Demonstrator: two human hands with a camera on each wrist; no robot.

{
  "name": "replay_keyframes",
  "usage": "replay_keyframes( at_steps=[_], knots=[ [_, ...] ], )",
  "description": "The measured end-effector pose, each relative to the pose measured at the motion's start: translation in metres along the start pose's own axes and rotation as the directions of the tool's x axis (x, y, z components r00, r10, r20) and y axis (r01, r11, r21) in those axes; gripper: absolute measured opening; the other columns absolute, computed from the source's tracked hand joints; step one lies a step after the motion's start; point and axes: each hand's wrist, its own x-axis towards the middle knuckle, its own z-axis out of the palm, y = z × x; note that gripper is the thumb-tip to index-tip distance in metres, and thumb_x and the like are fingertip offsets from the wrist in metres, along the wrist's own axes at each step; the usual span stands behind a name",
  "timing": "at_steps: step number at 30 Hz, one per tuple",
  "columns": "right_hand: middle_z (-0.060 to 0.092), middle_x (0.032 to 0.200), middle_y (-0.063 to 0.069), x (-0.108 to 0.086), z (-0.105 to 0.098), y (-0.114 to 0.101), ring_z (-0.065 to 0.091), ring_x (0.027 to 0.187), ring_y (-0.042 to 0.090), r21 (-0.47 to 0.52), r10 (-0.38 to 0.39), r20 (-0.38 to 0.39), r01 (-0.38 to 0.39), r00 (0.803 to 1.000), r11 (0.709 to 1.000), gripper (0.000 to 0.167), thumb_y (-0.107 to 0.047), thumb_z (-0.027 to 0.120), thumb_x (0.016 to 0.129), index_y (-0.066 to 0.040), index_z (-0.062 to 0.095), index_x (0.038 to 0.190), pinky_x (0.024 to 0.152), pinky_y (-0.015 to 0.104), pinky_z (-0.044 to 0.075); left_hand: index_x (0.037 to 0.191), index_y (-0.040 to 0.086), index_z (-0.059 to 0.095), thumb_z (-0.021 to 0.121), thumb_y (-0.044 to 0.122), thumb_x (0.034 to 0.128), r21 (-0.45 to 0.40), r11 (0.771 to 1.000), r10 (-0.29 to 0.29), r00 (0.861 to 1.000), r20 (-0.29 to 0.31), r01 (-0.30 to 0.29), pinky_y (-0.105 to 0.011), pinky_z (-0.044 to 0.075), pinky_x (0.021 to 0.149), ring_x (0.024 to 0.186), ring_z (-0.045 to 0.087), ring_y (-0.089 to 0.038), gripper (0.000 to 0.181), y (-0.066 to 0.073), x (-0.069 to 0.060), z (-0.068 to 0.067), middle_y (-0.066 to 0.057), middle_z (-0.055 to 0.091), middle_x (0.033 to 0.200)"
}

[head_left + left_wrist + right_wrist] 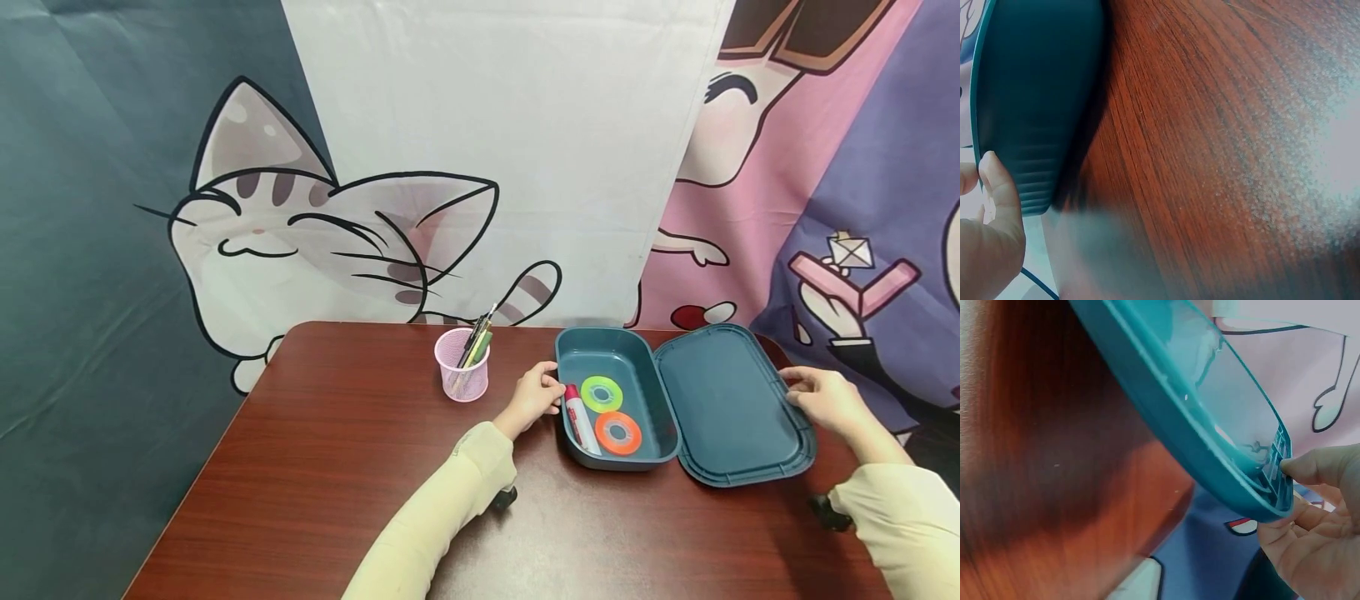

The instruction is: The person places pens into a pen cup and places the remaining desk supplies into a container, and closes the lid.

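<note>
A dark teal plastic box (663, 429) stands on the table, its inside facing up. Within it lie a white marker (581, 423) with a red cap, a flat yellow-green ring (602, 382) and a flat orange ring (636, 435), both like tape rolls. My left hand (534, 398) grips the box's left rim; in the left wrist view the thumb (999, 181) presses the outer wall. To the box's right is the matching lid (731, 400), inner side up. My right hand (825, 404) pinches the lid's right edge, thumb on top and fingers beneath in the right wrist view.
A pink mesh pen cup (465, 385) holding several pens stands left of the box, near the back edge of the brown wooden table (360, 467). A printed cartoon cloth (510, 108) hangs right behind the table.
</note>
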Motion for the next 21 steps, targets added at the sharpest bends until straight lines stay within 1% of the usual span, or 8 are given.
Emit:
replay_keyframes(
  at_steps=[2,7,15,18,21],
  knots=[
    [0.064,0.072,0.016,0.001,-0.003,-0.004,0.041,0.057,-0.012,0.009,-0.003,-0.018,0.003,1.0,1.0,0.032,-0.001,0.055,0.075,0.012,0.054,0.104,0.051,0.014,0.034,0.126,0.001,0.043,0.057,0.003,0.0818,0.002,1.0,0.006,1.0,0.002,-0.006,-0.021,0.049,0.047,0.054,0.051,-0.008,0.047,-0.001,0.0,0.0,-0.003,0.055,0.076],
    [0.062,0.068,0.01,0.007,-0.013,-0.017,0.04,0.056,-0.01,-0.008,-0.012,-0.061,0.011,0.998,1.0,0.032,-0.001,0.056,0.075,0.01,0.055,0.104,0.051,0.015,0.032,0.126,0.001,0.043,0.058,0.003,0.0816,-0.004,1.0,0.005,1.0,-0.002,-0.005,-0.022,0.049,0.047,0.054,0.051,-0.008,0.047,-0.002,0.001,0.0,-0.004,0.055,0.077],
    [0.055,0.064,0.002,0.014,-0.03,-0.043,0.038,0.053,-0.003,-0.061,-0.035,-0.104,0.029,0.994,0.998,0.03,-0.005,0.054,0.076,0.006,0.057,0.104,0.051,0.019,0.03,0.125,0.002,0.044,0.058,0.002,0.0814,-0.01,1.0,0.0,1.0,-0.002,0.0,-0.022,0.049,0.047,0.054,0.051,-0.008,0.046,-0.004,0.002,0.0,-0.003,0.055,0.076],
    [0.052,0.062,0.001,0.016,-0.035,-0.054,0.037,0.052,-0.001,-0.074,-0.05,-0.128,0.041,0.991,0.996,0.03,-0.005,0.052,0.075,0.005,0.058,0.103,0.051,0.02,0.029,0.125,0.003,0.044,0.058,0.002,0.0815,-0.008,1.0,-0.001,1.0,-0.002,0.001,-0.022,0.049,0.048,0.054,0.052,-0.009,0.046,-0.004,0.003,0.0,-0.003,0.055,0.076],
    [0.052,0.06,0.0,0.017,-0.039,-0.064,0.037,0.051,0.0,-0.089,-0.065,-0.149,0.052,0.987,0.995,0.031,-0.005,0.051,0.074,0.005,0.059,0.102,0.051,0.02,0.028,0.126,0.003,0.044,0.058,0.002,0.0815,-0.006,1.0,-0.002,1.0,-0.003,0.002,-0.023,0.05,0.048,0.054,0.052,-0.009,0.046,-0.004,0.003,0.0,-0.003,0.055,0.076]
  ],
)
